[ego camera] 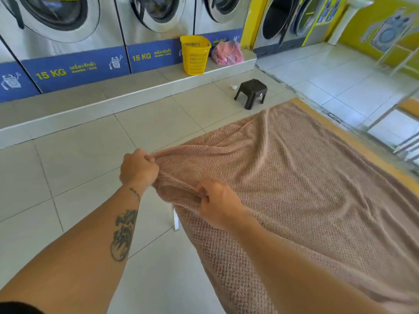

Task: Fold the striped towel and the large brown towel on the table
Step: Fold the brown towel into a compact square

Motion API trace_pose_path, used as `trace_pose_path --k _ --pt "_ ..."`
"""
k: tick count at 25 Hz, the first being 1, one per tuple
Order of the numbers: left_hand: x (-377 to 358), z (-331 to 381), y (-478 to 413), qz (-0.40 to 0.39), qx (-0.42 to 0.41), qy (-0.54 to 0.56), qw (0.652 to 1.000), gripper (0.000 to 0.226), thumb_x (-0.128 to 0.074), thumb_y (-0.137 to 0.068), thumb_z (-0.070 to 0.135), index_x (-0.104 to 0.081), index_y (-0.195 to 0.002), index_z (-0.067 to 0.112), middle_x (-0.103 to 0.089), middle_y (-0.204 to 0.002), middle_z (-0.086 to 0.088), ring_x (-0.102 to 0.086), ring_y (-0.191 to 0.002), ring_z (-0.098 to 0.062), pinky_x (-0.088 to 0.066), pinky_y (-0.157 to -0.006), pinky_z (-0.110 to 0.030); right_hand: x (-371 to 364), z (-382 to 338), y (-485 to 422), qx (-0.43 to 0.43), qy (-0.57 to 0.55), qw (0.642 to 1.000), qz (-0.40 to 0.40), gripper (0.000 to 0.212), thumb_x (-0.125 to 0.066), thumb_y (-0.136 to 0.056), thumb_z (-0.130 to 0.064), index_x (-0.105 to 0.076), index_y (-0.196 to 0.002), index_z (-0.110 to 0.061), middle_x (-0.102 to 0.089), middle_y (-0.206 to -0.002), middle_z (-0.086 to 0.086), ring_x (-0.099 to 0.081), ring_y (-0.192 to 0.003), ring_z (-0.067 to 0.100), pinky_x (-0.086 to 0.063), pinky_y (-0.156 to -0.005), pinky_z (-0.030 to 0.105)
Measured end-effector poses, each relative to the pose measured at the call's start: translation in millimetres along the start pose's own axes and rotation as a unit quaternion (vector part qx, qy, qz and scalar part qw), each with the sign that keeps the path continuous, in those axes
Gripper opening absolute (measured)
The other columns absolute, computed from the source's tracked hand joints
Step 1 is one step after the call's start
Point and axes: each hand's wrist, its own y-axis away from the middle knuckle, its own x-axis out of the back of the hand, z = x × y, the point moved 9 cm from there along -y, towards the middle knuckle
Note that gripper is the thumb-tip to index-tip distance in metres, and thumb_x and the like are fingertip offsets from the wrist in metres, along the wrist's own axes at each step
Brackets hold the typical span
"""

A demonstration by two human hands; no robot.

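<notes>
Fingers (148, 158) of left hand (138, 169) and right hand (220, 203) clench brown towel (306, 177), which hides most of the table (362, 146).

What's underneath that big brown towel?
The brown towel covers a table. Only its yellow edge shows along the far side, and what looks like a white leg below the near corner. Anything else beneath is hidden.
</notes>
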Motion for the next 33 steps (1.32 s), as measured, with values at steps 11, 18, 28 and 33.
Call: trace_pose_path --k 11,18,28,33 --pt "-2.2 96.5 30.9 -0.056 -0.142 -0.092 0.984 0.028 -0.045 -0.088 0.029 -0.056 -0.11 0.041 -0.053 -0.121 0.003 -0.053 -0.111 -0.028 -0.04 -0.095 -0.049 76.2 47.9 -35.7 -0.079 -0.027 0.996 0.02 0.038 -0.049 -0.089 -0.001 -0.059 -0.121 -0.018 -0.063 -0.11 0.0 -0.061 -0.087 0.014 -0.054 -0.069 0.026" --pt "-40.5 93.3 -0.7 -0.107 -0.229 -0.187 0.949 0.025 -0.039 -0.101 0.031 -0.063 -0.106 0.025 -0.06 -0.106 0.004 -0.053 -0.103 -0.025 -0.036 -0.096 -0.048 63.6 59.1 -151.3 -0.019 0.184 0.983 -0.005 0.027 -0.059 -0.093 -0.019 -0.064 -0.118 -0.025 -0.061 -0.128 0.005 -0.05 -0.123 0.028 -0.05 -0.097 0.046" --pt "-5.0 83.7 -22.6 0.003 -0.199 0.027 0.98 0.017 -0.051 -0.096 0.017 -0.061 -0.107 0.023 -0.056 -0.106 0.002 -0.055 -0.09 -0.017 -0.046 -0.077 -0.034 95.5 28.7 -184.6 0.034 0.22 0.971 0.089 0.033 -0.059 -0.083 -0.009 -0.054 -0.114 -0.02 -0.054 -0.113 0.004 -0.048 -0.109 0.026 -0.048 -0.083 0.039" --pt "-10.6 76.0 5.1 0.08 -0.271 -0.131 0.95 0.019 -0.051 -0.092 0.018 -0.059 -0.109 0.023 -0.052 -0.105 0.0 -0.052 -0.098 -0.025 -0.041 -0.086 -0.04 88.5 47.7 -157.7 -0.042 0.132 0.987 0.083 0.026 -0.057 -0.089 -0.014 -0.06 -0.115 -0.017 -0.058 -0.115 0.002 -0.056 -0.095 0.023 -0.052 -0.083 0.036"
